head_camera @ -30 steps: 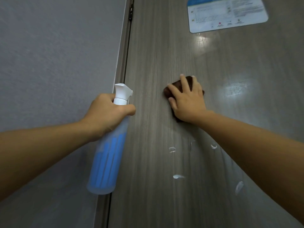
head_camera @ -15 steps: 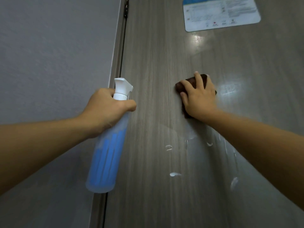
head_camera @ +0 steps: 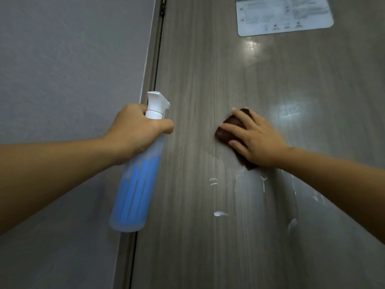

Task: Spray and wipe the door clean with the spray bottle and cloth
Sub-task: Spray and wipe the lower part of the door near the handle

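Foam streaks (head_camera: 217, 213) being left low on door (head_camera: 208, 80), likely next for wiping. Spray bottle (head_camera: 137, 178) being gripped round neck by left hand (head_camera: 133, 130), fingers curled, held clear beside door edge, seemingly ready for respraying. Brown cloth (head_camera: 231, 127) being pressed flat against door by right hand (head_camera: 256, 140), fingers spread for even pressure. Notice sticker (head_camera: 283, 15) being left untouched above.
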Available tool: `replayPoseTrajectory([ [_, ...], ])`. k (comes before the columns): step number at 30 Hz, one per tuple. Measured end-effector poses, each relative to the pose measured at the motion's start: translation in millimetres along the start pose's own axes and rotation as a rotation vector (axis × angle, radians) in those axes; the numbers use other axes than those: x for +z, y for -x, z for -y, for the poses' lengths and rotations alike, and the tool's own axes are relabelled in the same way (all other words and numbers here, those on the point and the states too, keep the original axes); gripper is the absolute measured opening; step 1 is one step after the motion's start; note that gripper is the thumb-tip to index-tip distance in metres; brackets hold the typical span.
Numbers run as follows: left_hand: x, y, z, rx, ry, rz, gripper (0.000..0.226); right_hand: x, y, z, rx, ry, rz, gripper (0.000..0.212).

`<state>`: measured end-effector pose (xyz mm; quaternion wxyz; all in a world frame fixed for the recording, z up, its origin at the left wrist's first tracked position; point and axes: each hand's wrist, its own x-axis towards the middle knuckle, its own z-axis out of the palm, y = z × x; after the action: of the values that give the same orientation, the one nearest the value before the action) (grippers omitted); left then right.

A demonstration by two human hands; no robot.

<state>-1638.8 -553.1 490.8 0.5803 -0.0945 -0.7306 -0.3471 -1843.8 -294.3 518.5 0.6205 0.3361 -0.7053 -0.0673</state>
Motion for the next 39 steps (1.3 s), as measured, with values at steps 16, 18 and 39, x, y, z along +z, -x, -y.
replayPoseTrajectory([
  [16, 0.9, -0.5, 4.9, 0.014, -0.052, -0.039, 0.048, 19.4, -77.2, 91.5, 0.087, -0.109, -0.100, 0.051],
  [18, 1.8, -1.4, 4.0, 0.008, -0.057, -0.033, 0.048, 20.4, -59.6, 87.1, -0.028, -0.084, -0.069, 0.051],
  [39, 7.8, 5.4, -2.1, 0.042, 0.004, 0.031, 0.063, 5.2, 37.9, -57.9, 0.843, -0.102, -0.253, 0.048],
])
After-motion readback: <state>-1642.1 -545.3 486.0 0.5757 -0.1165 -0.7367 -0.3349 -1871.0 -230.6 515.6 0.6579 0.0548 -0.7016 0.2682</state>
